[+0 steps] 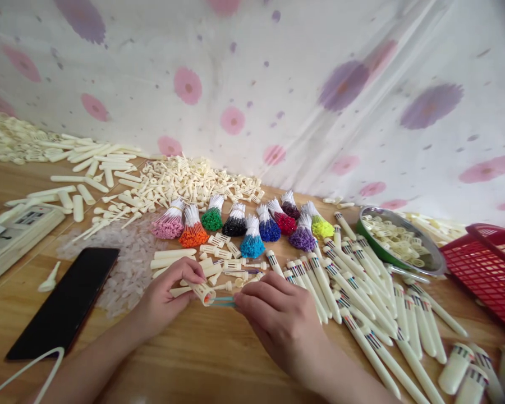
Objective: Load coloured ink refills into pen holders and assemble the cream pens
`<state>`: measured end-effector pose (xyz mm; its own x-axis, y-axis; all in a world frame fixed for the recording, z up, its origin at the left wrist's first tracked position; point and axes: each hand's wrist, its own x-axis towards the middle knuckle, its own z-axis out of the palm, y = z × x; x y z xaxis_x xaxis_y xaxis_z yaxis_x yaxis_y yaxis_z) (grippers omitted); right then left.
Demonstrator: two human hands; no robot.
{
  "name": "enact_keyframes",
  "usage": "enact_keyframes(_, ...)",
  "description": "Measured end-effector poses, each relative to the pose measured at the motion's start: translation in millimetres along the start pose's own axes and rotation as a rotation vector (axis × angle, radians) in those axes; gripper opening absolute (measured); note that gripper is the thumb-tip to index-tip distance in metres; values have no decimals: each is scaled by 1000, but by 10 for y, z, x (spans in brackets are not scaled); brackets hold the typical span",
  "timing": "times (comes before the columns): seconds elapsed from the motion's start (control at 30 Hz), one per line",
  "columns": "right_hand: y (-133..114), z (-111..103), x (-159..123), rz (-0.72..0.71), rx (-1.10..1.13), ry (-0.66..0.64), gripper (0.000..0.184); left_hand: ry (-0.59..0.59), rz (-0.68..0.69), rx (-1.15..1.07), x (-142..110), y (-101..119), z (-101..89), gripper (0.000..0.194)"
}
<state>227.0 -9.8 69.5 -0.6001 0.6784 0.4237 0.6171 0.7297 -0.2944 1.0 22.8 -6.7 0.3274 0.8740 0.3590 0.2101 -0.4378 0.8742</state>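
My left hand [168, 289] pinches a cream slotted pen part [202, 293], its open end turned toward the right; a bit of orange shows inside. From the right, my right hand [280, 314] grips a thin light-blue pen refill [224, 302], whose other end reaches the opening of the pen part. How deep the refill sits I cannot tell. Just beyond the hands stand bundles of refills by colour, among them light blue [252, 241], orange [194, 230], pink [169, 221], green [212, 216] and purple [303, 233]. Loose cream pen parts [223, 252] lie between bundles and hands.
Multicolour pens [362, 280] cover the right side, near a green-sided metal bowl [364, 212] of cream parts and a red basket [488, 269]. Leftward lie a black phone [63, 303], clear plastic pieces [128, 269], and a power strip [21, 235]. A patterned curtain [252, 73] hangs behind.
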Motion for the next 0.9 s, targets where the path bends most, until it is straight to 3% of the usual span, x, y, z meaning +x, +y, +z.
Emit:
enact_keyframes(0.43, -15, -40, 29, -85, -144, -125, 25, -45, 22, -12, -9, -32, 9, 10)
enact_keyframes(0.9, -72, -91, 72, -134, -181, -62, 19, -4, 31, -58, -9, -24, 2, 10)
